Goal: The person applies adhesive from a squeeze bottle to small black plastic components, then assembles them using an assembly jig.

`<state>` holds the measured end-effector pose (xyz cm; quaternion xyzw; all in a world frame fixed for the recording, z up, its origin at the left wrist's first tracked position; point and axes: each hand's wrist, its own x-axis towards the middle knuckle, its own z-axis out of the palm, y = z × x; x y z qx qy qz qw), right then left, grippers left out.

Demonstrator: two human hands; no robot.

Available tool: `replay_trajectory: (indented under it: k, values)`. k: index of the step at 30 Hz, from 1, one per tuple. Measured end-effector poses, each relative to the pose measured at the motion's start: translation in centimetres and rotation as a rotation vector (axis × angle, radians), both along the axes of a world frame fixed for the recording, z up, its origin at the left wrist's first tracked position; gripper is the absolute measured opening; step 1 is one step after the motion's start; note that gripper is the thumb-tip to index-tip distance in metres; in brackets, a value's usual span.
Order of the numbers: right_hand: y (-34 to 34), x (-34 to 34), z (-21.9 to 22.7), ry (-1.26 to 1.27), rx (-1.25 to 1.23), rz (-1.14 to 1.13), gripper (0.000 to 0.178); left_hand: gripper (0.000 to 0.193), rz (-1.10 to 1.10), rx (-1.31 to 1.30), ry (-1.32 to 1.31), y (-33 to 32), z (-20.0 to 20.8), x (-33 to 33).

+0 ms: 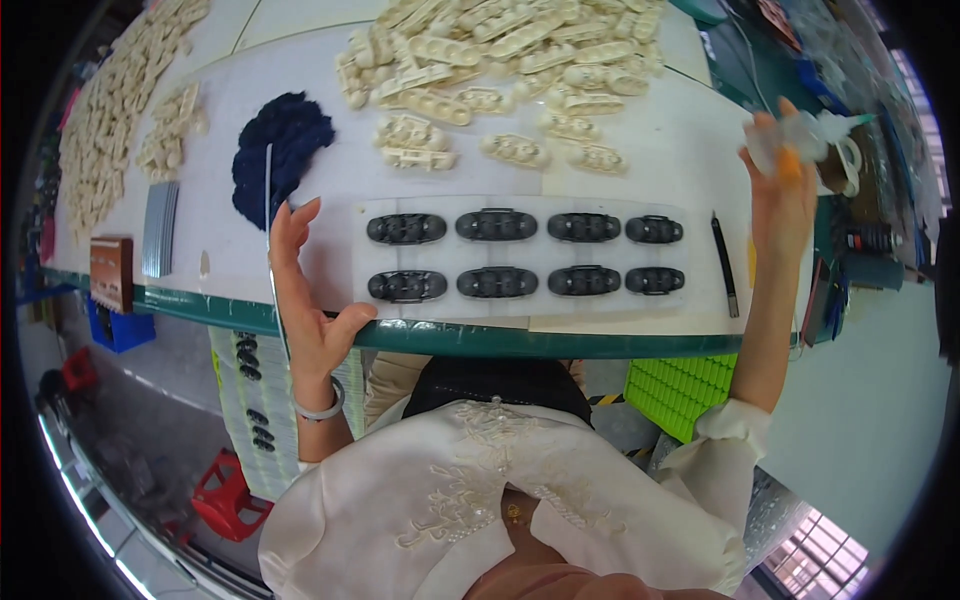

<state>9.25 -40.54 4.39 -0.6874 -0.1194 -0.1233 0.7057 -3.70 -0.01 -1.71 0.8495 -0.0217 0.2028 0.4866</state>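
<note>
My left hand [322, 325] is at the table's front edge, thumb and fingers spread apart. Along its outer side runs a long thin metal rod [268, 190]; whether any finger grips it I cannot tell. At the far right my raised right hand [778, 190] is closed around a translucent squeeze bottle [800, 142] with a thin greenish tip and an orange part. Between my hands lies a pale sheet [520, 254] bearing two rows of dark, oblong moulded pieces [497, 282]. A black pen-like tool [724, 265] rests to the right of the sheet.
Cream moulded pieces [520, 45] are heaped at the back, with another pile [105, 140] far left. A dark blue cloth [280, 150] lies behind my left hand. Grey strips [159, 230] and a brown block [111, 272] are at left. A red stool [228, 495] stands below.
</note>
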Motion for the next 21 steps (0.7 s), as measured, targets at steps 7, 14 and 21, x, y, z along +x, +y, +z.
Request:
replay_trajectory:
  k: [7,14,21]
  values:
    - [6.2,-6.6,0.7,0.166,0.577,0.202,0.066,0.106,-0.044,-0.070,0.004,0.5,0.0,0.0]
    - [5.4,-6.2,1.2,0.184,1.073,0.186,0.047,0.090,-0.096,-0.044,-0.067,-0.6,1.2,0.8]
    - [3.9,-4.6,-0.3,0.159,1.207,0.150,0.049,0.048,-0.374,0.319,-0.082,-6.0,8.6,4.2]
